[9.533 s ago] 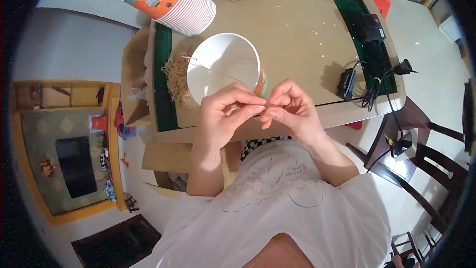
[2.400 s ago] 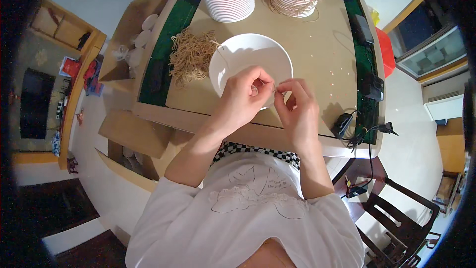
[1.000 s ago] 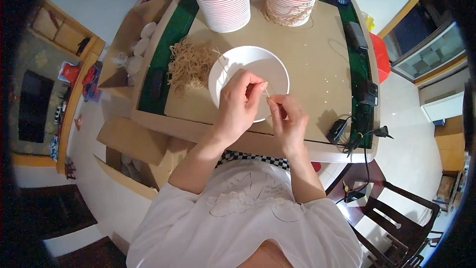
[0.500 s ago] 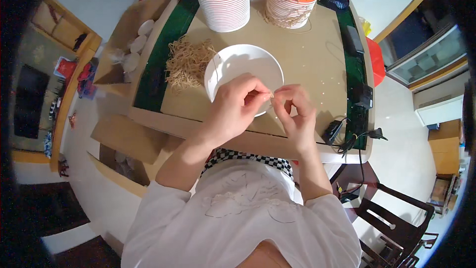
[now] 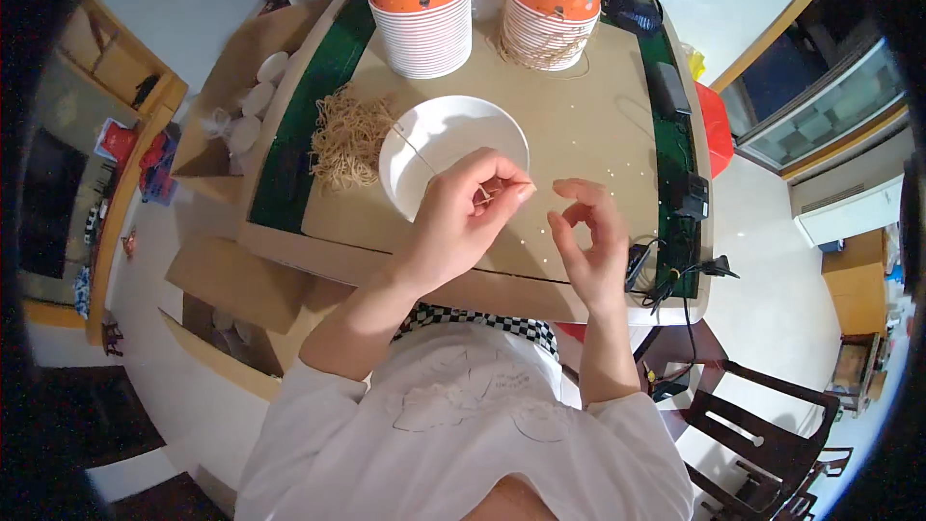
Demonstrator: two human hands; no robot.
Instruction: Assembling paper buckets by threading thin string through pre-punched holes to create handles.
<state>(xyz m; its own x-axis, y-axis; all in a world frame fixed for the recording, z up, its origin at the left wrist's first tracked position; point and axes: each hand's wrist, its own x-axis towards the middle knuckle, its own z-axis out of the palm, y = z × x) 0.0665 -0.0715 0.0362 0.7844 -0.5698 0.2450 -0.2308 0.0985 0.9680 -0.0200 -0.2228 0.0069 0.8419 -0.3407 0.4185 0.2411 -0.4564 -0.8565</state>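
Nearest us, the left hand (image 5: 470, 207) is pinching a thin tan strand (image 5: 415, 151) between thumb and forefinger, the fingertips pressed together and the other fingers curled in behind. The right hand (image 5: 590, 236) sits just beside it, thumb and forefinger curved toward each other with a gap between, and we see nothing held there. From the left hand the strand runs across the white bowl (image 5: 400, 174) toward the tangled pile (image 5: 349, 140) at the bowl's left, on the tabletop. We judge the strand to be very light and flexible, not fragile, probably a little rough and so hardly slippery; its thinness asks for fingertips rather than a whole-hand grip. We would take hold close to a free end, and pull gently, since the loops in the pile look likely to snag. Farther off stand two stacks of paper tubs, the left stack (image 5: 422, 24) and the right stack (image 5: 550, 10), the latter with similar strands around its ribbed rims.
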